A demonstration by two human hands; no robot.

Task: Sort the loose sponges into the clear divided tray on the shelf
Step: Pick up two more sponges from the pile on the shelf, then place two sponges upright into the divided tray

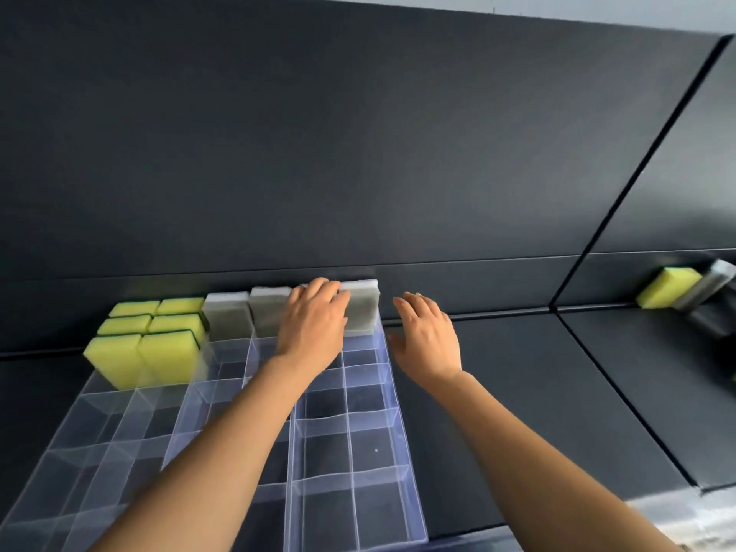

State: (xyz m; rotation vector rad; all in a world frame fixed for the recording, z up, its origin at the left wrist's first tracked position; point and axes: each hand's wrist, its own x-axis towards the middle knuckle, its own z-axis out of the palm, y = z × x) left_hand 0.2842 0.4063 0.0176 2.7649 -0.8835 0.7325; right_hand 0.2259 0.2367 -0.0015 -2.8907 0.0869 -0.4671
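Note:
A clear divided tray [392,396] lies on the dark shelf. Several yellow sponges [143,352] stand in its far left compartments. Grey sponges [229,318] stand along its far row. My left hand [312,324] rests over that far row, fingers curled on a grey sponge mostly hidden beneath it, beside the rightmost grey sponge [362,308]. Just right of the tray's far corner, my right hand [428,336] hovers with its fingers spread and nothing in it. Loose sponges, one yellow [667,290] and one grey [707,286], lie at the far right of the shelf.
The shelf's dark back wall [358,153] rises straight behind the tray. A dark seam [621,388] splits the shelf surface right of the tray. The shelf's front edge [677,500] runs at lower right. Most of the tray's near compartments hold nothing.

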